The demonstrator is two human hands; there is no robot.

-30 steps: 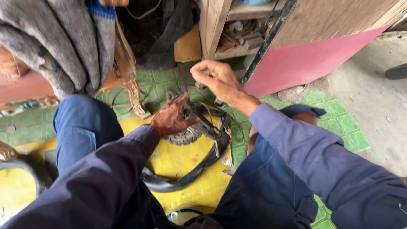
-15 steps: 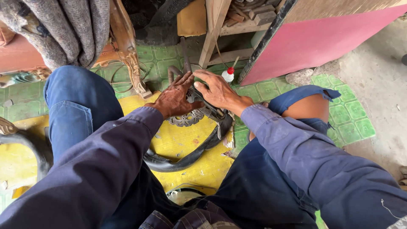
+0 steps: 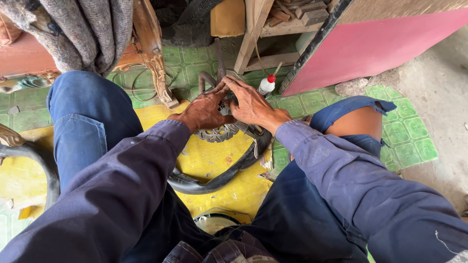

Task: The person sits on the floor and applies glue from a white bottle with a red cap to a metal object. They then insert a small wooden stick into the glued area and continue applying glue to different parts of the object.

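Note:
My left hand (image 3: 204, 111) and my right hand (image 3: 249, 103) meet over a round, ornate metal disc (image 3: 218, 133) that lies on the yellow floor patch (image 3: 214, 160) between my knees. Both hands press and grip a small part on top of the disc; the part itself is hidden under my fingers. A black rubber inner tube (image 3: 224, 173) curves from under my hands toward my lap. Just beyond my right hand stands a small white bottle with a red cap (image 3: 266, 84).
A carved wooden furniture leg (image 3: 153, 63) and grey cloth (image 3: 83, 29) are at the upper left. A wooden shelf frame (image 3: 253, 34) and a pink board (image 3: 370, 48) stand ahead. Another black tube (image 3: 34, 160) lies at the left. Green tiles cover the floor.
My right hand came down from near the shelf to join the left over the disc. The bottle with the red cap now stands beside it. The view has shifted closer.

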